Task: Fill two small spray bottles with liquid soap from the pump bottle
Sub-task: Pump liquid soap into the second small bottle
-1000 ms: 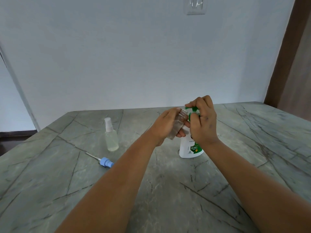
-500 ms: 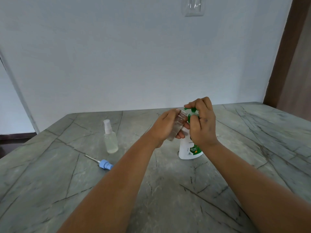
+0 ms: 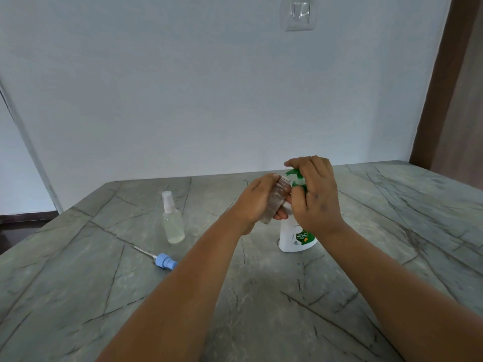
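table [image 3: 261, 309]: grey veined stone, matte.
pump bottle [image 3: 295, 239]: white plastic, green head; stands upright for dispensing.
right hand [image 3: 315, 197]: fingers curled over pump head, likely pressing.
left hand [image 3: 257, 202]: grips open clear bottle [image 3: 277, 202], tilted, mouth at nozzle.
capped spray bottle [image 3: 172, 220]: apart, left.
blue sprayer cap [image 3: 164, 262]: lying loose.

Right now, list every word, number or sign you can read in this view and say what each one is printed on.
"99.99%": white figures on the green label of the pump bottle.
A plus-shaped sign sits just below those figures on the same label.
A small emblem and fine print on the white part of the label: too small to read.
Nothing readable on the capped spray bottle, the open spray bottle, the blue sprayer head or the wall switch.
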Demonstrator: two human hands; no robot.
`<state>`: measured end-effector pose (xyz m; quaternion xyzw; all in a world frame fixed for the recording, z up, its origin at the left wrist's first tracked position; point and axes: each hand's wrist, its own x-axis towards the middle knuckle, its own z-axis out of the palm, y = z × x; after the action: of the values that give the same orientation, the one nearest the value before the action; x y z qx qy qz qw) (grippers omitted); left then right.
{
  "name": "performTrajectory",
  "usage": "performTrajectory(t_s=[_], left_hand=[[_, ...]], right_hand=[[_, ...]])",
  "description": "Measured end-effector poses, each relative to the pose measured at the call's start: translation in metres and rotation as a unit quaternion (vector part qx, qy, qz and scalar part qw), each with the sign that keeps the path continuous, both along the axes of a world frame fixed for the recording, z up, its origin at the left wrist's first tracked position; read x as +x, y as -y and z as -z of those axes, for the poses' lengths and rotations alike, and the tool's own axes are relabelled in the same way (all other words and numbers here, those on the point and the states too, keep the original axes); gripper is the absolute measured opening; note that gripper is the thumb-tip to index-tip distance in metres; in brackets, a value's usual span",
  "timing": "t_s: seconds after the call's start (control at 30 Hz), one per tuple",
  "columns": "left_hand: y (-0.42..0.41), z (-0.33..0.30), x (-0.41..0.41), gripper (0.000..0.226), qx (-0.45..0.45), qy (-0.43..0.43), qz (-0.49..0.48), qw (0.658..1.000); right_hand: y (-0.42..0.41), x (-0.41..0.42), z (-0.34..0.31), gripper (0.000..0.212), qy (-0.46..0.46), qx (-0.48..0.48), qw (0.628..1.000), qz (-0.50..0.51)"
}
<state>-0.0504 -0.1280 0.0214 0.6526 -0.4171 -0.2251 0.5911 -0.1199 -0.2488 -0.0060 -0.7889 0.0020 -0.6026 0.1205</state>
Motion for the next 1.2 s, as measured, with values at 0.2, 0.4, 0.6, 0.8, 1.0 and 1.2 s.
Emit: performTrajectory(t_s=[0.2,0.4,0.6,0.8,1.0,1.2], left_hand=[[0.0,0.001,-0.001,0.042,-0.005,-0.008,0.006,1.0],[0.001,0.001,-0.001,0.042,-0.011,-0.024,0.003,1.0],[0.001,0.001,-0.001,0.042,-0.013,-0.026,-0.001,1.0],[0.002,0.002,0.001,0.042,-0.008,-0.02,-0.002,1.0],[0.002,0.002,0.0,0.042,-0.008,-0.02,-0.001,1.0],[0.002,0.003,0.002,0.043,-0.006,-0.02,0.0,1.0]], right_hand=[[0.0,0.001,0.003,0.033,0.026,0.014,1.0,0.001],[-0.001,0.006,0.005,0.028,0.059,0.023,0.998,-0.018],[-0.003,0.007,0.009,0.024,0.057,0.037,0.997,-0.035],[-0.002,0.006,0.006,0.032,0.049,0.061,0.996,-0.05],[-0.002,0.009,0.006,0.022,0.056,0.06,0.995,-0.053],[-0.001,0.009,0.009,0.026,0.05,0.042,0.996,-0.057]])
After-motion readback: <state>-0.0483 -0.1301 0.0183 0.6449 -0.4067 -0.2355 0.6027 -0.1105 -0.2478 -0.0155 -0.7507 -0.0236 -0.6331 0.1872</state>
